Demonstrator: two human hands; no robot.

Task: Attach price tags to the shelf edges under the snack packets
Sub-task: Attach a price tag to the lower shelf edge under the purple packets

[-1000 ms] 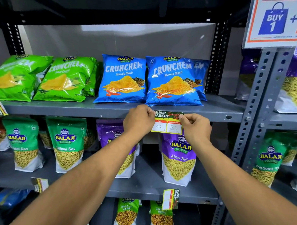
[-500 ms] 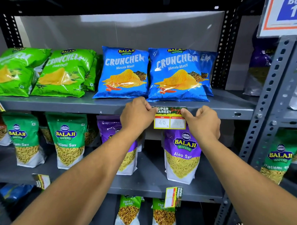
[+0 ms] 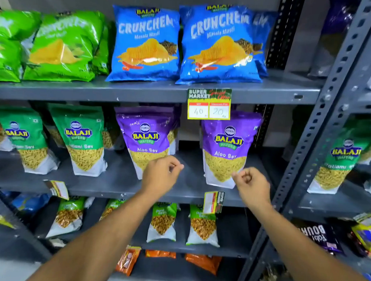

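Note:
A price tag (image 3: 209, 104) marked 40 and 20 hangs on the front edge of the upper grey shelf (image 3: 140, 92), under the two blue Crunchem packets (image 3: 221, 44). No hand touches it. My left hand (image 3: 160, 175) and my right hand (image 3: 251, 185) hover lower down, in front of the purple Aloo Sev packets (image 3: 225, 148) on the middle shelf. Both hands are loosely curled and hold nothing. Two more tags sit tilted on the middle shelf's edge: one at the right (image 3: 213, 202) and one at the left (image 3: 57, 189).
Green Crunchem packets (image 3: 61, 47) lie at the upper left. Green Ratlami Sev packets (image 3: 82, 140) stand on the middle shelf. Chana packets (image 3: 162, 222) fill the lower shelf. A perforated grey upright (image 3: 321, 116) separates a second rack at the right.
Both hands have let go of the price tag and dropped down to the middle shelf level. The tag stays on the upper shelf edge. The camera has moved closer and tilted down.

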